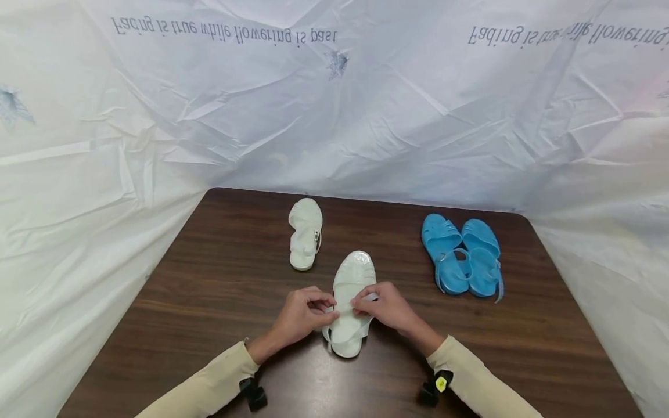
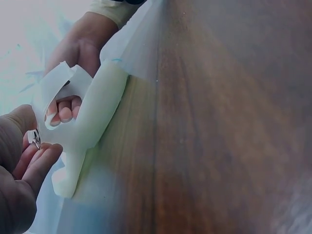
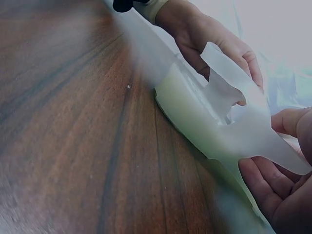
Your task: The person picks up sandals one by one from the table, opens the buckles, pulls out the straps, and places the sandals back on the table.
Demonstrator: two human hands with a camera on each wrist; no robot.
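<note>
A white sandal (image 1: 355,271) lies on the table in front of me, its toe pointing away. From its left side my left hand (image 1: 299,316) pinches the small metal buckle (image 2: 36,138), which shows between thumb and fingers in the left wrist view. Opposite it, my right hand (image 1: 389,307) holds the loose end of the white ankle strap (image 3: 285,155) between thumb and fingers. The heel part (image 2: 53,87) stands up behind the footbed, with an opening through it.
Another white sandal (image 1: 303,255) lies farther back, slightly left. A pair of blue sandals (image 1: 453,273) sits side by side at the back right. The dark wooden table (image 1: 219,261) has rounded far corners, and a white printed plastic sheet (image 1: 334,128) hangs around it.
</note>
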